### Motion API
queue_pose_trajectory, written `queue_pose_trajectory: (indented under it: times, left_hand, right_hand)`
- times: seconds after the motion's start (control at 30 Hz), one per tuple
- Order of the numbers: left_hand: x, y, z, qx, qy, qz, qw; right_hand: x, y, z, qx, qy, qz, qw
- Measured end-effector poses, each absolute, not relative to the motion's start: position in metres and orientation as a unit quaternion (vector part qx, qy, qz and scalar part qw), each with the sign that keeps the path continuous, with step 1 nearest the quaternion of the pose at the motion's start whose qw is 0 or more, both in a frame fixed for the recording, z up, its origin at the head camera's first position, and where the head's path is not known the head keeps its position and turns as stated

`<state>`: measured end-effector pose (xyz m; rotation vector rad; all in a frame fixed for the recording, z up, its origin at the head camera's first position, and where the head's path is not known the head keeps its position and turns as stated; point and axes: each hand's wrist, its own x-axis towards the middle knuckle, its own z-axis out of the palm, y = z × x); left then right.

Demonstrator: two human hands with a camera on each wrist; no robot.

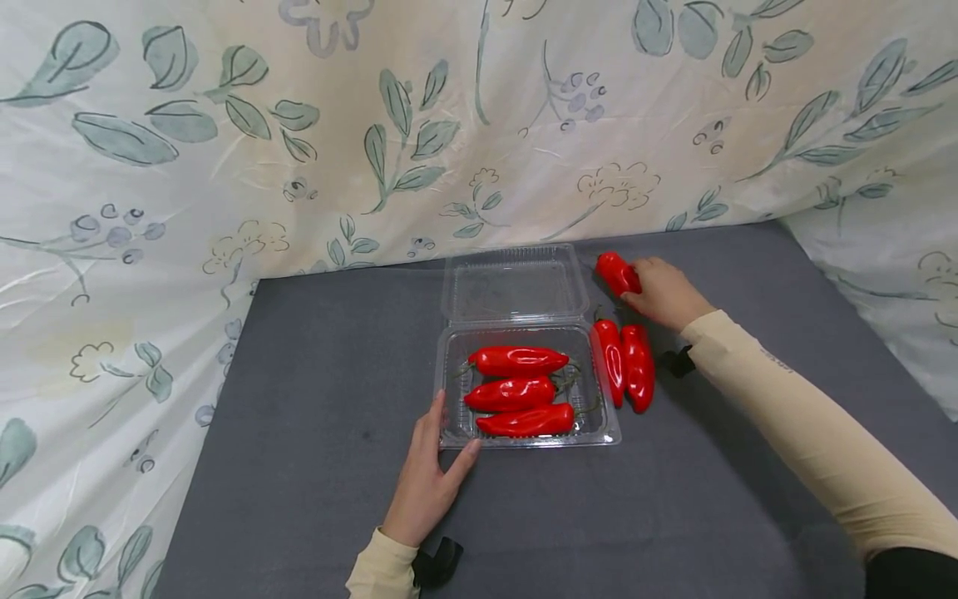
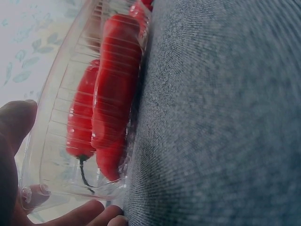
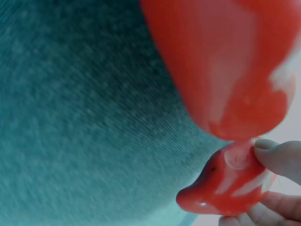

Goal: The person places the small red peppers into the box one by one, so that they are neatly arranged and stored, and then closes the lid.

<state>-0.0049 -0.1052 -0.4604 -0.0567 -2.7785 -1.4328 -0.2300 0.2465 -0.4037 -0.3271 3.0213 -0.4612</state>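
At the back right, my right hand (image 1: pixel 669 293) grips a glossy red chili pepper (image 1: pixel 617 272). In the right wrist view, thumb and fingertips pinch that pepper (image 3: pixel 230 181) from its side. My left hand (image 1: pixel 425 482) rests at the front left corner of a clear plastic clamshell box (image 1: pixel 453 420), fingers fairly straight along its side and thumb at its front edge. Three red chili peppers (image 1: pixel 516 393) lie crosswise inside, one behind another. Beside the box's right wall, two more chili peppers, an inner one (image 1: pixel 610 366) and an outer one (image 1: pixel 639 370), lie side by side on the cloth.
The box's hinged clear lid (image 1: pixel 516 283) lies folded back behind it. A dark grey cloth (image 1: pixel 322 433) covers the table. Leaf-patterned fabric (image 1: pixel 449 125) hangs along the back and both sides.
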Motion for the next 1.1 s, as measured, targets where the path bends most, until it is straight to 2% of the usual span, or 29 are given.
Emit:
queue_pose_trajectory:
  times: [0.6,1.1]
  left_hand:
    - [-0.004,-0.105,-0.459,-0.016,-0.891,-0.454,0.007]
    - [-0.004,-0.105,-0.459,-0.018,-0.890,-0.455,0.004]
  right_hand:
    - [-0.223,0.241,-0.379,-0.105,0.981,-0.162,0.000]
    - [-0.196,0.227,-0.360,-0.136,0.977,-0.164,-0.028]
